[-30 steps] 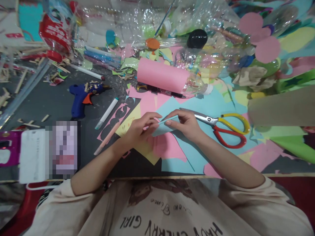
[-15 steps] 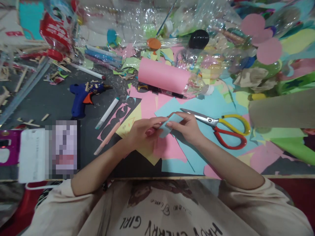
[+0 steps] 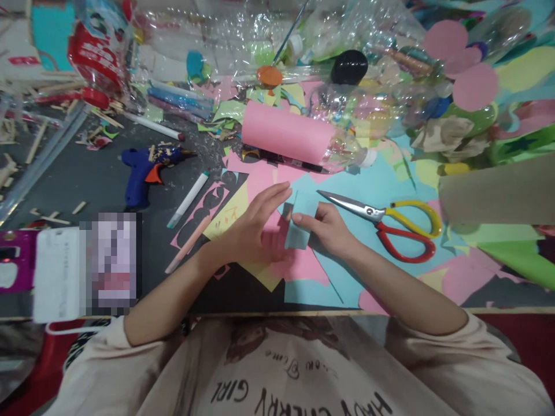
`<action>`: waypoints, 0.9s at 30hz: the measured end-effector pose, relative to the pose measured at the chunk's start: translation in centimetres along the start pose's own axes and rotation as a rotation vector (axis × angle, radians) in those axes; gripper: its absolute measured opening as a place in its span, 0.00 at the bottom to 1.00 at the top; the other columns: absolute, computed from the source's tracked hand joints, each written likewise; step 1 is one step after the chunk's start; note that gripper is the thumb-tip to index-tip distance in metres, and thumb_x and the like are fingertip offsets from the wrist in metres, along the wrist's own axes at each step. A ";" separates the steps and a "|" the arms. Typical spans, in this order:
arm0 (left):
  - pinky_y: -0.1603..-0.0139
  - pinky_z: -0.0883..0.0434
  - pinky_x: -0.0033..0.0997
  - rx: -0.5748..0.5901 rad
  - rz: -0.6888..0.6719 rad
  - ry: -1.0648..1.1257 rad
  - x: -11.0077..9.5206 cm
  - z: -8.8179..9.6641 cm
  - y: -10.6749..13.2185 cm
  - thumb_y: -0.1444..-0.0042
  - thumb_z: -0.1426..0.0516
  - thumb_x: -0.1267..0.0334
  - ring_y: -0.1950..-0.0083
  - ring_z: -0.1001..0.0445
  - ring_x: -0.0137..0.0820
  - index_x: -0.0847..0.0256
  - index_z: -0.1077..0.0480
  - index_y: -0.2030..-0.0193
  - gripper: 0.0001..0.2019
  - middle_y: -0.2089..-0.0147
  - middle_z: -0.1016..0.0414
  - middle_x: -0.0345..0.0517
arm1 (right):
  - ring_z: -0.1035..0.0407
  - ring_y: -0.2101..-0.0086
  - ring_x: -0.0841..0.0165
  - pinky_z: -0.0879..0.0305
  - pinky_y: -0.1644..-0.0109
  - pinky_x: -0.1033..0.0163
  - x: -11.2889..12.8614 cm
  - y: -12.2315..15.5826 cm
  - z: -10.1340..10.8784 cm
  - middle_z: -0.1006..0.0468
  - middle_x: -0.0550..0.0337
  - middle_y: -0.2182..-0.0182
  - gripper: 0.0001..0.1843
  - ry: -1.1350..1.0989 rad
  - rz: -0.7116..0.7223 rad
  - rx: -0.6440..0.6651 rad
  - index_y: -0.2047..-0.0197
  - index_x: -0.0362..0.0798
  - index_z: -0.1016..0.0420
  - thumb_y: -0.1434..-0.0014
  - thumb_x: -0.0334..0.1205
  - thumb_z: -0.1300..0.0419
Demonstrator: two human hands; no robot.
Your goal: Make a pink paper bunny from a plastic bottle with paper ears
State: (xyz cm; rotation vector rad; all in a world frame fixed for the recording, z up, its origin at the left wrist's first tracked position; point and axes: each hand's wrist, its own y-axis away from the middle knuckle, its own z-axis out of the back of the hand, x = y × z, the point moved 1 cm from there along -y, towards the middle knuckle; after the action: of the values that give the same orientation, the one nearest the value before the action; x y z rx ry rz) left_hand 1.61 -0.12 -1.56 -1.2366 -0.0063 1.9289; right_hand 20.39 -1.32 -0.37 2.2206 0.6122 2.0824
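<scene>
Light-blue paper piece [image 3: 307, 205] sits centre of frame, pinched in the right hand [image 3: 328, 230], thumb on top. Left hand [image 3: 249, 228] is spread just left of it, seemingly empty. Paper looks light, bendy, likely easy to crease; best held gently near an edge. Scissors [image 3: 369, 212] lie right of centre, pink-wrapped bottle [image 3: 286, 133] above centre, glue gun [image 3: 139, 176] on worktop [image 3: 95, 185], left.

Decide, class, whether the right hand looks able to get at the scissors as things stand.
Probably yes: the scissors lie close beside the right hand, with nothing seen on top of them. That hand holds a piece of blue paper, so it may need to let go first.
</scene>
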 end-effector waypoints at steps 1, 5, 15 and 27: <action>0.34 0.33 0.54 0.029 0.002 0.007 0.1 0.0 0.0 0.47 0.36 0.43 0.27 0.43 0.50 0.49 0.60 0.25 0.51 0.28 0.45 0.61 | 0.35 0.74 0.71 0.36 0.70 0.63 0.0 0.0 0.0 0.26 0.62 0.75 0.22 -0.012 -0.018 0.023 0.70 0.46 0.23 0.51 0.59 0.32; 0.33 0.33 0.55 0.057 0.028 0.002 0.2 -0.4 0.1 0.45 0.37 0.44 0.29 0.38 0.49 0.49 0.65 0.25 0.51 0.29 0.42 0.60 | 0.36 0.74 0.71 0.37 0.70 0.63 0.0 0.0 0.0 0.27 0.62 0.75 0.19 -0.030 -0.047 0.092 0.71 0.46 0.25 0.49 0.55 0.33; 0.36 0.32 0.57 -0.006 0.063 -0.042 -0.1 -0.4 0.2 0.50 0.33 0.47 0.33 0.34 0.51 0.52 0.55 0.27 0.49 0.33 0.37 0.62 | 0.41 0.75 0.71 0.43 0.70 0.62 0.2 0.1 -0.1 0.35 0.64 0.78 0.24 0.134 -0.028 0.099 0.77 0.48 0.34 0.48 0.61 0.36; 0.39 0.33 0.54 0.036 0.094 -0.212 -0.6 -0.8 0.1 0.46 0.37 0.50 0.36 0.32 0.51 0.59 0.49 0.30 0.41 0.35 0.35 0.62 | 0.46 0.75 0.72 0.45 0.70 0.62 -0.5 0.3 -0.2 0.40 0.67 0.81 0.25 0.298 -0.019 0.001 0.80 0.48 0.34 0.51 0.58 0.32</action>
State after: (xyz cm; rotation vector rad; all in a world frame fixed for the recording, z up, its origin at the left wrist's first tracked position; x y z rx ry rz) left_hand 2.29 -0.88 -1.62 -1.0202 -0.0238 2.1250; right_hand 20.29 -1.78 -0.79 1.9094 0.6455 2.4243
